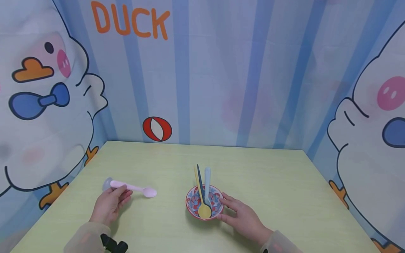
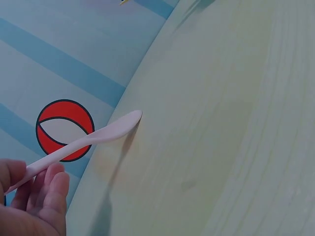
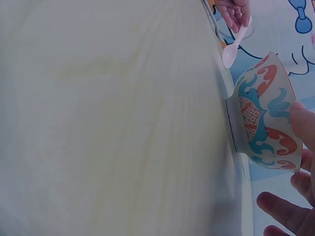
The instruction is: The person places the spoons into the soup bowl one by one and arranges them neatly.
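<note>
Left of the bowl (image 1: pixel 191 203), the left hand (image 1: pixel 110 203) pinches the pink spoon (image 1: pixel 149 192), which could twist if held too loosely; at the bowl's right rim, the right hand (image 1: pixel 243 217) touches, fingers spread; a nudge might topple the yellow spoon (image 1: pixel 205 212) leaning inside.

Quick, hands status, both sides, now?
Left hand: closed, holding the pink spoon by its handle.
Right hand: open, touching the side of the patterned bowl; no firm grip visible.
</note>
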Demonstrator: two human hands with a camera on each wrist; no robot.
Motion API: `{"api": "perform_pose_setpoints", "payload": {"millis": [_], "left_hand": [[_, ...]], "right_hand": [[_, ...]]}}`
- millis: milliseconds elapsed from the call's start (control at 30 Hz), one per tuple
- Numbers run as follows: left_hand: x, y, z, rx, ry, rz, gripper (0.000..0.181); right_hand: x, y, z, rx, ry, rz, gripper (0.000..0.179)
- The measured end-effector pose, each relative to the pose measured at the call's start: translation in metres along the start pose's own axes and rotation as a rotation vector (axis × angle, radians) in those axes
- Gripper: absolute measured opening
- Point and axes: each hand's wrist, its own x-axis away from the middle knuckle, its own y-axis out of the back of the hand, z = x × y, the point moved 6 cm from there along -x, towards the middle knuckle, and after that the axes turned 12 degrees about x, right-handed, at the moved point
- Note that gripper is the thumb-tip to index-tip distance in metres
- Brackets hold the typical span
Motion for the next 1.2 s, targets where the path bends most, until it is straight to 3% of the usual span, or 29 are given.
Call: {"api": "perform_pose_setpoints", "payload": {"millis": [333,633,1200], "left_hand": [[0.001,-0.001,-0.002,0.010,-0.021,0.004,0.041],[0.002,-0.004,-0.004,0.025,-0.001,0.029,0.039],[0.007,-0.033,-0.019,-0.071,-0.045,0.135,0.044]], "right_hand": [[0.000,0.000,0.001,0.002,0.011,-0.006,0.069],[0.000,0.000,0.002,0.003,0.009,0.000,0.069],[-0.001,-0.001,0.000,0.016,0.009,-0.001,0.071]]}}
